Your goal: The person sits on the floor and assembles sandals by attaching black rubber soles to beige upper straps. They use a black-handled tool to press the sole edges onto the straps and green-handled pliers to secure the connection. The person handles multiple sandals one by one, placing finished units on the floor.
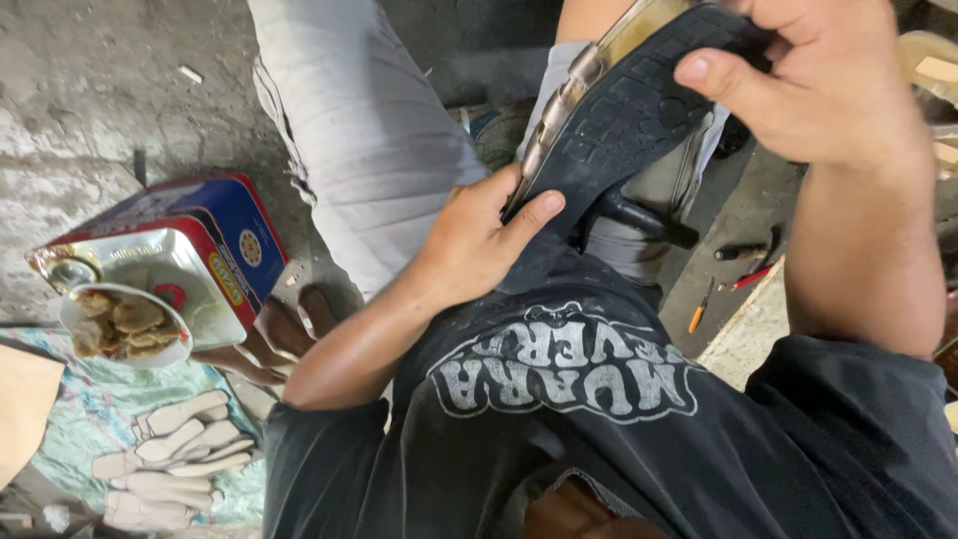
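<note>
The right hand (808,80) sits at one o'clock in the view, its thumb laid flat across the black rubber sole (624,120) and its other fingers curled over the far end, grasping it; those fingers are hidden behind the sole and the top edge of the picture. The wrist bends down and the bare forearm runs toward five o'clock into a dark sleeve.

The left hand (474,245) is near the middle of the view. Its thumb presses on the sole's near end, while its fingers wrap beneath the edge, so only the knuckles and thumb show; it too is clenched on the sole. That forearm slants toward seven o'clock, elbow bent.

The sole lies tread up, stretched diagonally between the two hands from the centre toward one o'clock, over the person's lap. Along its left edge a pale tan layer (574,85) of the footwear shows; how far it continues is unclear, as the top of it is cut off.

Below the hands is the person's dark printed shirt (559,399). At nine o'clock a blue and red tin (215,250) rests on the concrete floor (90,100), with a small white bowl (125,329) of brownish lumps at its front. At seven o'clock pale cut-out insole shapes (175,449) lie stacked on a patterned cloth. At three o'clock small tools (743,269) lie on the floor, too small to identify.
</note>
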